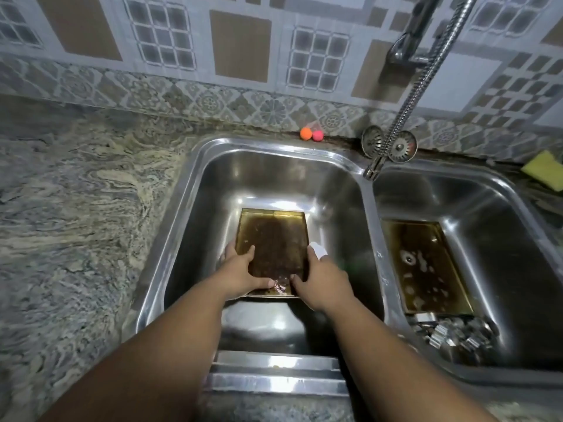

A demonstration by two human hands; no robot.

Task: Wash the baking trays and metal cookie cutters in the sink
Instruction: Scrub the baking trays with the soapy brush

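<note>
A dirty brown baking tray lies in the left basin of the steel double sink. My left hand grips its left edge with the thumb on the tray's floor. My right hand grips the right edge; a white bandage wraps one fingertip. A second stained baking tray lies in the right basin. Several metal cookie cutters are piled at the near end of that basin.
A flexible metal faucet hose hangs down to the divider between the basins. Two sink strainers lean at the back rim. Two small balls, orange and pink, sit behind the left basin. A yellow sponge lies at far right. Granite counter spreads left.
</note>
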